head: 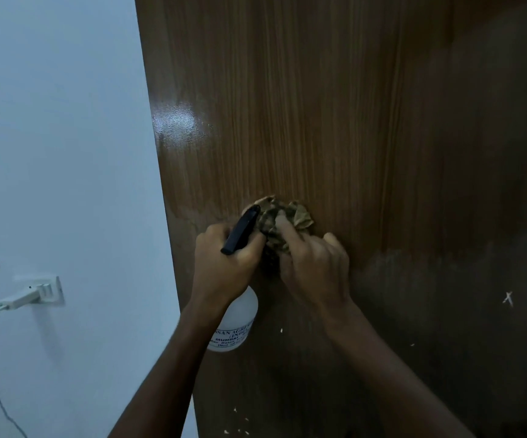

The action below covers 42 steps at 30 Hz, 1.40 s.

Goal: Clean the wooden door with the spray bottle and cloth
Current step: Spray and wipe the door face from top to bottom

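Fingers of the left hand curl around the neck of a white spray bottle, its black nozzle angled up toward the crumpled brown cloth just beside them. Fingers of the right hand clutch that cloth, pressing it against the wooden door. Left of the fingers, a charger sits plugged into the white wall.

A single head-worn wide-angle view looks forward and slightly down, close against the brown wood-grain door, with the pale blue-white wall at left.
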Each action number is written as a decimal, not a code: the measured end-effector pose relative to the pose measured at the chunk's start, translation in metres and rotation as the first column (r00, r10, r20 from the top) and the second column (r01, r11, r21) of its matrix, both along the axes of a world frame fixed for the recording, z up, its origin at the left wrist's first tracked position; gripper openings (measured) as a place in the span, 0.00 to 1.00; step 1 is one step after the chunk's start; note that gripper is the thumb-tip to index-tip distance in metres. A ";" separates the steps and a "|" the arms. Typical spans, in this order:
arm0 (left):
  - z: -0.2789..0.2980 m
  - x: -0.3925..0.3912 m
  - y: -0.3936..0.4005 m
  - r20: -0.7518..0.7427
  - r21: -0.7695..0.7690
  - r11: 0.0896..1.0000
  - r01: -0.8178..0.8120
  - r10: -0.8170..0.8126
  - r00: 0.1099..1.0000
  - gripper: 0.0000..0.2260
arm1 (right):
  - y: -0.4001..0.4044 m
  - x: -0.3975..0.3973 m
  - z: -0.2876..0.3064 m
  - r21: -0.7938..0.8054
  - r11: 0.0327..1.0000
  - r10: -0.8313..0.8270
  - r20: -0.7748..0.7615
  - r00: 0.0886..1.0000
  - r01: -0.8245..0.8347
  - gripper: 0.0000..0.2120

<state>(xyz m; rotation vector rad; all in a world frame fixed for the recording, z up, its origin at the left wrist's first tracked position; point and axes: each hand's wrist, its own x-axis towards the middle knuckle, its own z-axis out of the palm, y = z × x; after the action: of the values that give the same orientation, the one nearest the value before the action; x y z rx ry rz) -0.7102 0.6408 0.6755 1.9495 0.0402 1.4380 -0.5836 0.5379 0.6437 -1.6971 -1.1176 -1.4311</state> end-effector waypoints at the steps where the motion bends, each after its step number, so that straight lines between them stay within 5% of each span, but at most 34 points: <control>1: 0.000 -0.004 0.002 -0.003 -0.002 1.000 -0.007 0.007 1.000 0.16 | 0.003 -0.005 -0.008 -0.012 0.999 -0.030 0.024 0.999 0.030 0.19; 13: 0.003 -0.032 0.026 -0.023 -0.007 0.997 -0.081 0.081 0.996 0.22 | 0.049 -0.020 -0.009 0.197 0.980 0.020 0.094 0.995 -0.038 0.16; 18: -0.002 -0.034 0.034 -0.068 -0.034 0.995 -0.097 0.094 0.993 0.17 | 0.047 -0.023 -0.010 0.107 0.992 0.053 0.138 0.989 -0.068 0.17; 23: -0.008 -0.034 0.041 -0.105 -0.030 0.989 -0.144 0.141 0.984 0.18 | 0.058 -0.036 0.037 0.317 0.948 0.047 -0.048 0.998 -0.029 0.22; 28: -0.021 -0.045 0.053 -0.164 -0.070 0.983 -0.168 0.155 0.974 0.20 | 0.054 -0.040 -0.029 0.194 0.980 0.029 0.022 0.999 -0.033 0.19; 34: -0.036 -0.049 0.056 -0.153 -0.096 0.974 -0.203 0.187 0.970 0.16 | 0.069 -0.046 0.073 0.359 0.933 0.046 -0.121 0.992 0.001 0.25; 40: -0.026 -0.063 0.068 -0.169 -0.052 0.977 -0.206 0.194 0.966 0.22 | 0.082 -0.061 -0.026 0.141 0.990 0.005 -0.004 1.000 -0.005 0.21; 42: -0.028 -0.065 0.069 -0.187 -0.050 0.973 -0.227 0.214 0.959 0.24 | 0.082 -0.064 -0.013 0.152 0.988 0.049 -0.065 0.997 -0.039 0.22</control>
<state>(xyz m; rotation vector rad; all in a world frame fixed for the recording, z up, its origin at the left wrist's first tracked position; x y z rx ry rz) -0.7753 0.7100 0.6479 2.0613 0.3982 1.3725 -0.6472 0.6200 0.6302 -1.5938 -0.9786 -1.3835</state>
